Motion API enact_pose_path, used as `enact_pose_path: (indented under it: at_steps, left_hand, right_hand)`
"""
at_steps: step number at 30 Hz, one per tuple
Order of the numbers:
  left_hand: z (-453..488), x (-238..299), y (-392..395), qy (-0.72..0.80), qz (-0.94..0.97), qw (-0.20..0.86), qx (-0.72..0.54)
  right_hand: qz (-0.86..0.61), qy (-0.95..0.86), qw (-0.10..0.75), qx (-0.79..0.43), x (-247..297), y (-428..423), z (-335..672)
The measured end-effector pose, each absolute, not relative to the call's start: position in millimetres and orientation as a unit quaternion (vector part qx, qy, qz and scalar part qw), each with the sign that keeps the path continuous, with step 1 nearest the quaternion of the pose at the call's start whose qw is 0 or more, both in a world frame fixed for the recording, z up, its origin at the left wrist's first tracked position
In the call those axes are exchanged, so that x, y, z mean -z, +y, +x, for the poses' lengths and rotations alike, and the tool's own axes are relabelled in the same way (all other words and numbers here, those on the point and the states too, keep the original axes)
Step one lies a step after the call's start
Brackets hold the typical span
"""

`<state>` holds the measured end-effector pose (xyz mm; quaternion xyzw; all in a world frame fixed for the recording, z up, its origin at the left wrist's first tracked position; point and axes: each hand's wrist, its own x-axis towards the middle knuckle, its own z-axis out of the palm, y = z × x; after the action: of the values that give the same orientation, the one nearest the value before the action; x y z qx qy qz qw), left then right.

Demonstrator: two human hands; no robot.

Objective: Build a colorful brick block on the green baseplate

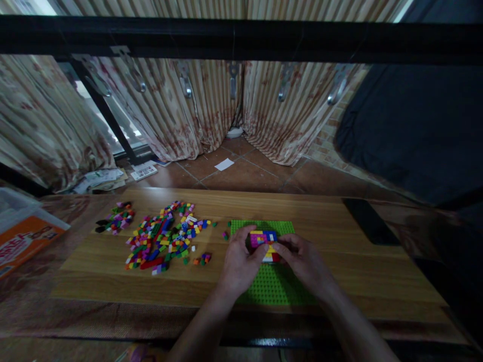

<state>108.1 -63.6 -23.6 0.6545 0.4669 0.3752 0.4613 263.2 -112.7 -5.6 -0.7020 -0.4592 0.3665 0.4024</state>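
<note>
A small block built of toy bricks (258,239), in purple, blue, yellow, white and red, is between my two hands above the green studded baseplate (269,289). My left hand (241,259) grips its left side, with the thumb on the front. From the right, my right hand (302,256) holds the block, its thumb and fingertips pressed against the yellow part. Both thumbs nearly meet there. Whether the block touches the baseplate, I cannot tell. Left of the hands, loose bricks (162,236) in many colours lie spread over the wooden board (113,284).
A smaller pile of bricks (121,218) lies at the board's far left. A dark phone-like slab (370,221) rests at the right end. A clear plastic box with an orange label (30,241) stands at the left edge. A black bar (234,40) with hooks crosses above.
</note>
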Motion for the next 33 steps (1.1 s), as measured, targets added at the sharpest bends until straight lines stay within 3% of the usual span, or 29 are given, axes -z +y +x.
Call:
enact_pose_path:
  at_steps: [10, 16, 25, 33]
  left_hand:
    - [109, 11, -67, 0.463, 0.688, 0.418, -0.372]
    - [91, 12, -61, 0.446, 0.677, 0.432, -0.396]
    - [33, 6, -18, 0.514, 0.531, 0.429, -0.519]
    - [22, -2, -16, 0.501, 0.469, 0.447, -0.573]
  right_hand:
    - [-0.688, -0.496, 0.406, -0.34, 12, -113, 266]
    - [-0.682, -0.478, 0.395, -0.387, 4, -112, 273]
    - [-0.666, -0.439, 0.559, -0.227, -28, -116, 253]
    - [-0.554, -0.691, 0.398, -0.239, -17, -125, 164]
